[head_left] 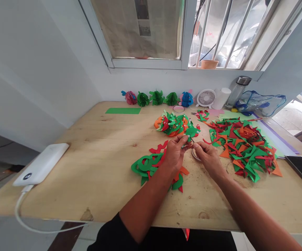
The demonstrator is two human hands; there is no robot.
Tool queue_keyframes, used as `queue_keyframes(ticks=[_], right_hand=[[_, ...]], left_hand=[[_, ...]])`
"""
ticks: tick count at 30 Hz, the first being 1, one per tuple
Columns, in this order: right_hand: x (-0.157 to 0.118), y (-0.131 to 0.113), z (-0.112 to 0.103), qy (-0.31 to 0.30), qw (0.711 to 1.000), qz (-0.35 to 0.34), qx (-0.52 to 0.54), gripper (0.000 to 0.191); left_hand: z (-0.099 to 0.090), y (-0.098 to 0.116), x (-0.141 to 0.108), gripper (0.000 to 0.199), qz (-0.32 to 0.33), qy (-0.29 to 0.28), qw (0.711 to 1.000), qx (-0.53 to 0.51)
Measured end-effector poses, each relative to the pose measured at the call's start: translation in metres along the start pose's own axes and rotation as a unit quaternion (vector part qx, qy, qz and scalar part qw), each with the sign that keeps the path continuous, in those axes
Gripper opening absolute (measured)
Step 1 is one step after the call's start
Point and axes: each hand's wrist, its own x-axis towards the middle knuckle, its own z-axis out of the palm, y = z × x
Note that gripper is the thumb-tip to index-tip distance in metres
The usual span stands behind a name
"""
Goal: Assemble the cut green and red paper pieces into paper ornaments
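Over the table (93, 150), the left hand (176, 150) pinches green paper (192, 131).
It looks light, bendy and easy to rip, so hold it gently by the edge. The right hand (205, 153) pinches a thin thing (192, 141), too small to name.

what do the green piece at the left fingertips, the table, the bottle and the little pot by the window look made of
Green piece: likely matte paper or card; thin, crisply cut.
Table: wood, apparently smooth; knots and grain show.
Bottle: clear glass or plastic, I can't tell which; see-through body, shiny metal-looking cap.
Pot: perhaps terracotta or plastic; dull orange-brown.
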Motion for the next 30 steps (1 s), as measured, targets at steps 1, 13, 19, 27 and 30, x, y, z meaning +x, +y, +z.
queue_keyframes(ticks=[1,13,19,27,30], right_hand=[[-0.0001,-0.0002,-0.0001,-0.002,1.000,0.001,-0.002,0.040],[0.0003,0.0002,-0.0023,-0.019,1.000,-0.008,-0.002,0.039],[-0.0001,-0.0020,-0.0033,-0.023,1.000,0.002,0.011,0.040],[-0.0005,-0.0023,-0.0039,-0.015,1.000,-0.006,-0.006,0.040],[0.0000,-0.0003,-0.0039,-0.009,1.000,-0.010,-0.014,0.039]], left_hand=[[-0.0001,-0.0001,0.0001,0.019,0.000,0.000,1.000,-0.001],[-0.0011,0.0039,-0.0010,0.019,-0.057,-0.020,0.998,-0.034],[-0.0036,-0.0016,0.0025,0.016,0.014,-0.029,0.999,0.022],[-0.0036,-0.0017,0.0026,0.018,0.002,-0.031,0.999,0.007],[-0.0040,-0.0029,0.0032,0.019,0.007,-0.025,1.000,0.014]])
